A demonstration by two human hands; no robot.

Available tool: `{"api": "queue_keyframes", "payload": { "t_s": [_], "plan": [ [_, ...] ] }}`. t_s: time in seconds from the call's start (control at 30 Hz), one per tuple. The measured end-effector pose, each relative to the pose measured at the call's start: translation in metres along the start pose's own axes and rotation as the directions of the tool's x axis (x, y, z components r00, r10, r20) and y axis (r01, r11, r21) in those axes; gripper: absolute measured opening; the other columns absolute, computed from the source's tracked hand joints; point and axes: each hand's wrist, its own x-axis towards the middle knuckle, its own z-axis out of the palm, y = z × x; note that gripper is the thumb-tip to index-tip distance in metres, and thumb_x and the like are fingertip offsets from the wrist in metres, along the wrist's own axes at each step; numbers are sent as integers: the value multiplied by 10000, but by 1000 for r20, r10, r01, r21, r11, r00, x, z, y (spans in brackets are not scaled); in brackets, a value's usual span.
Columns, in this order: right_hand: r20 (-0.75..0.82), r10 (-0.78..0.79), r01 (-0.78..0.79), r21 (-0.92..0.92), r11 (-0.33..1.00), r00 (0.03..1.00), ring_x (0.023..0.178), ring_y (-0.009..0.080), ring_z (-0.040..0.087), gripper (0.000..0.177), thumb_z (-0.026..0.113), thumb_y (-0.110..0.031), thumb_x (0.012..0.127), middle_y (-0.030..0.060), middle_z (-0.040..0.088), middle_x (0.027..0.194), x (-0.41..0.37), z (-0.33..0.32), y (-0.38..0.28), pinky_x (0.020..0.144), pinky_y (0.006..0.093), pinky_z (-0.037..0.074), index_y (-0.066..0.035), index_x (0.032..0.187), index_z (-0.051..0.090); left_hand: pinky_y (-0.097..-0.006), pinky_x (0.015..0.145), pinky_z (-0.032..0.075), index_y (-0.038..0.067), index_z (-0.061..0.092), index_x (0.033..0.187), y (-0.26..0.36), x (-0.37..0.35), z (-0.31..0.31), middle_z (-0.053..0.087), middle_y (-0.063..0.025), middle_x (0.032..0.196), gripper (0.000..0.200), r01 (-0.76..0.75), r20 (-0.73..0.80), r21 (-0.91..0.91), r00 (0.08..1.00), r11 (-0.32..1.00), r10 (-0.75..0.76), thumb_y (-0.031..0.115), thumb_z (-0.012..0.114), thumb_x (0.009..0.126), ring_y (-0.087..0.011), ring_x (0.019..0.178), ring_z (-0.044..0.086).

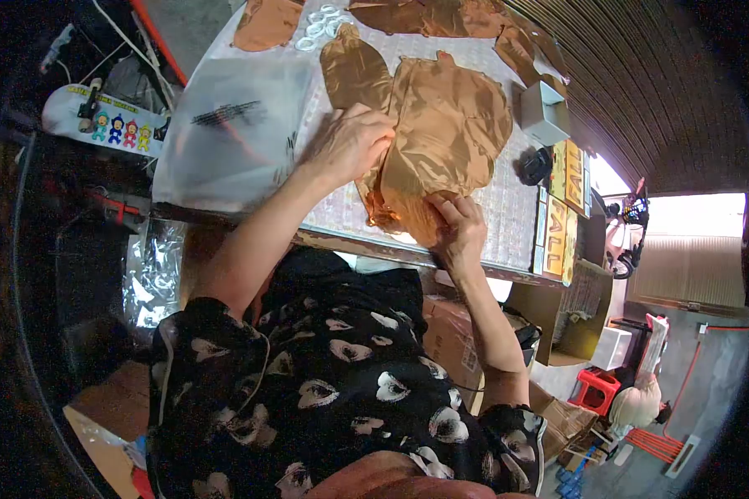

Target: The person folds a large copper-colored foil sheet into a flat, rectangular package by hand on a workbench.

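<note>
on the left of the table we see clear plastic; then our left hand curls against brown foil mid-table, its grip too hidden to tell. our right hand pinches the foil's near edge. farther right sits a white box.

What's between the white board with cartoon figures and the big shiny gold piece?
In the head view, clear plastic on the table, then the left hand and a narrower gold piece.
</note>
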Motion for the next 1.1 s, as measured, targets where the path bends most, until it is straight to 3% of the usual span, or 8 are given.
{"api": "queue_keyframes", "payload": {
  "t_s": [0.23, 0.53, 0.6, 0.7, 0.83, 0.9, 1.03, 1.1],
  "plan": [
    [41, -37, 37, 9, 999, 998, 970, 280, 639, 491, 745, -21, 646, 56, 715, 1108, 0, -5, 2, 812, 391, 475, -103, 1129, 754, -408, 969, 495, 23, 740, 983, 1, 1, -1, 725, -86, 1112, 137, 28, -44, -47, 999, 998, -30, 126, 705, 900, -305, 1070, 635],
    [401, 66, 6, -176, 984, 914, 1246, 320, 624, 579, 692, 7, 836, 123, 630, 1435, 7, -74, 2, 1097, 451, 449, -94, 1402, 625, -432, 891, 527, 27, 739, 940, -2, 13, -21, 739, -113, 1021, 124, 87, -37, -30, 995, 996, -88, 131, 685, 902, -338, 966, 667],
    [254, 83, -53, -122, 991, 964, 1322, 344, 570, 539, 643, -20, 910, 147, 589, 1475, 28, -74, 8, 1128, 476, 419, -64, 1444, 582, -429, 869, 533, 51, 750, 944, 2, 33, -46, 731, -136, 1004, 157, 213, 135, 120, 964, 970, -229, 184, 674, 910, -347, 946, 672],
    [97, 30, -9, -203, 979, 995, 1409, 378, 478, 517, 609, -126, 997, 182, 499, 1553, 50, -25, 28, 1154, 482, 380, -69, 1503, 517, -453, 811, 540, 43, 741, 877, -31, 85, -51, 711, -178, 938, 174, 226, 123, 165, 961, 960, -248, 202, 672, 888, -368, 894, 687],
    [119, 9, 27, -303, 953, 993, 1480, 392, 374, 596, 579, -329, 1034, 171, 429, 1606, 65, 33, 31, 1215, 540, 252, -96, 1563, 435, -501, 810, 560, 17, 752, 786, -82, 145, -25, 704, -240, 822, 227, 187, 100, 183, 973, 965, -208, 208, 644, 844, -413, 846, 699],
    [154, 35, 9, -278, 961, 987, 1500, 384, 342, 625, 575, -378, 1031, 164, 411, 1616, 67, 43, 29, 1230, 559, 204, -99, 1570, 425, -501, 906, 546, 21, 787, 843, -89, 169, -12, 735, -231, 941, 262, 223, 197, 405, 926, 887, -323, 250, 662, 870, -399, 988, 693],
    [208, 65, -2, -292, 956, 976, 1495, 380, 349, 621, 570, -392, 1037, 163, 410, 1616, 70, 49, 26, 1228, 538, 224, -94, 1564, 434, -497, 1014, 507, 16, 804, 955, -135, 194, 33, 712, -231, 1166, 389, 245, 143, 407, 934, 880, -326, 386, 695, 904, -408, 1179, 622],
    [210, 77, -18, -269, 963, 975, 1501, 374, 343, 619, 561, -398, 1043, 165, 408, 1618, 69, 49, 26, 1227, 539, 232, -94, 1566, 433, -496, 1087, 459, 12, 792, 1082, -151, 204, 51, 635, -231, 1328, 604, 269, 232, 495, 876, 826, -424, 574, 731, 868, -426, 1274, 549]
  ]
}}
